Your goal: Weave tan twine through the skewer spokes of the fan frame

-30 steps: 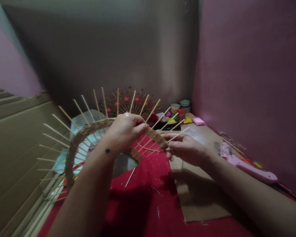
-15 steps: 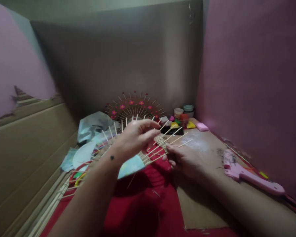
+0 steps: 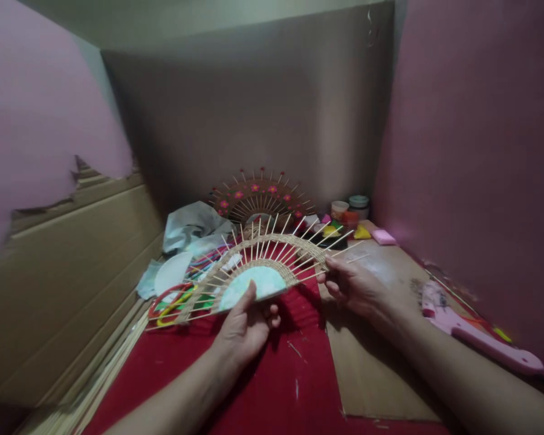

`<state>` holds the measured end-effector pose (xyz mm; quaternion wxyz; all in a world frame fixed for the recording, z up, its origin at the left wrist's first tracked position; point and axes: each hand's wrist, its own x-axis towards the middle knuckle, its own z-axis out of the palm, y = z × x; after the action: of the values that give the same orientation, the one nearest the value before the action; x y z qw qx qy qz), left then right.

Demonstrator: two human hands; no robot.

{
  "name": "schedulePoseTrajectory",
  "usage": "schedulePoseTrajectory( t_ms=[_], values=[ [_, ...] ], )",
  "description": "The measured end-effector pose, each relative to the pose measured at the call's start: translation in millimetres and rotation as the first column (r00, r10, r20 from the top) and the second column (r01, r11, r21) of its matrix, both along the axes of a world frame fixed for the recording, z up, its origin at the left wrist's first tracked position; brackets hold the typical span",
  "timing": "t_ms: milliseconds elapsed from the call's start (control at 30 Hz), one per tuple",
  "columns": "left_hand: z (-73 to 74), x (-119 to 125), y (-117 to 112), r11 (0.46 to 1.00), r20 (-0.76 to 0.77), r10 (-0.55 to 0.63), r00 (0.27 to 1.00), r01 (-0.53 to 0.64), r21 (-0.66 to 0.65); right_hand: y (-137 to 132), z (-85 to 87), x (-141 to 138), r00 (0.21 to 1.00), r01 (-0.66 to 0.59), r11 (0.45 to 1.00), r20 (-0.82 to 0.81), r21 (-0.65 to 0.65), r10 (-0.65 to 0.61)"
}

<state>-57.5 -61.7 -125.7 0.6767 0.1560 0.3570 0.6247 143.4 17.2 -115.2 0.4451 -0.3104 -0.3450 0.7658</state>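
Note:
Between my hands is a half-round fan (image 3: 254,284) made of thin sticks, with two woven bands and a pale blue-green half disc at its base. My left hand (image 3: 249,326) grips the base, its thumb on top of the disc and its fingers underneath. At the fan's right end, my right hand (image 3: 351,284) pinches the outer woven band (image 3: 315,254). The fan is tilted and held above a red cloth (image 3: 263,386), its stick tips pointing away from me.
A finished-looking fan with pink flowers (image 3: 254,188) leans at the back. Grey cloth (image 3: 197,223) and red-handled scissors (image 3: 156,307) lie left. On the right are cardboard (image 3: 381,386), a pink glue gun (image 3: 485,341) and small tubs (image 3: 358,205). Cardboard walls (image 3: 254,109) enclose the space.
My left hand has moved from above the woven bands down to the fan's base and now holds it there. More of the fan shows. The view has shifted slightly left.

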Motion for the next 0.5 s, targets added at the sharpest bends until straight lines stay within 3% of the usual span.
schedulePoseTrajectory(
  t_ms=[100, 267, 367, 500],
  values=[
    [9.3, -1, 1, 0.999, 0.017, 0.04, 0.999, -0.04, 0.028, -1, 1.8, 3, 1.0, -0.006, 0.997, 0.01, 0.075, 0.005],
    [17.1, 0, -6, 0.996, 0.003, -0.036, 0.999, 0.036, 0.087, 0, 4.3, 7, 0.999, 0.017, 0.991, -0.043, 0.135, -0.011],
    [18.6, -7, -4, 0.992, 0.009, 0.004, 1.0, -0.005, 0.124, -2, 5.5, 5, 0.999, 0.025, 0.988, -0.045, 0.153, -0.018],
    [19.3, -20, 4, 0.989, 0.027, 0.054, 0.998, -0.057, 0.136, -6, 5.0, 1, 0.997, -0.054, 0.983, -0.048, 0.173, 0.063]
  ],
)
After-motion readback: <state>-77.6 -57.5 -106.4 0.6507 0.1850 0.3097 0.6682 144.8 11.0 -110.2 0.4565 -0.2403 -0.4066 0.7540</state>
